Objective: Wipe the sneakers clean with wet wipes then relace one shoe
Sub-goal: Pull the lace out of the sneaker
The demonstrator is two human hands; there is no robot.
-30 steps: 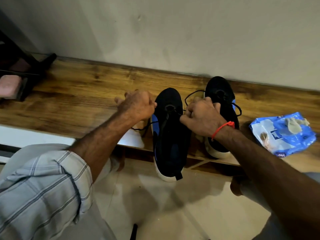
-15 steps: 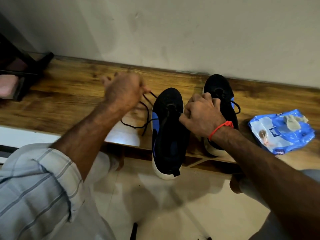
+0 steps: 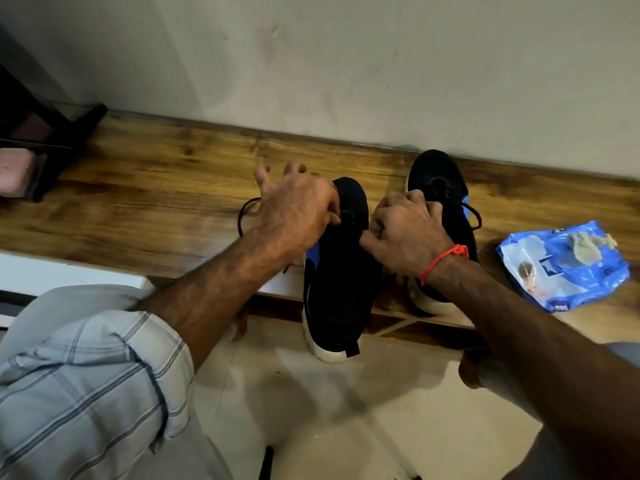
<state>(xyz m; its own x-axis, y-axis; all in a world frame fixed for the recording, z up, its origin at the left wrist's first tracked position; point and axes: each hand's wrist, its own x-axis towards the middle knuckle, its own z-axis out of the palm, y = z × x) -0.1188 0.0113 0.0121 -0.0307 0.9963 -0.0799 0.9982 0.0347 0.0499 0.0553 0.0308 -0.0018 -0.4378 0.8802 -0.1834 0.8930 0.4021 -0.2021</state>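
Where the frame cuts off at far left, a dark rack (image 3: 41,140) shows only partly. On the wooden bench (image 3: 156,188), the left hand (image 3: 294,209) pinches the black lace (image 3: 244,213) at the near sneaker (image 3: 341,271); its fingertips are blurred. The right hand (image 3: 408,233) curls on the same lace, hiding the far sneaker (image 3: 440,181) in part. A wipes pack (image 3: 561,265) lies rightmost.

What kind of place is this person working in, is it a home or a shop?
Most likely a home, perhaps an entryway. A low wooden bench runs along a plain painted wall above a tiled floor, with two sneakers and a wet wipes pack on it.
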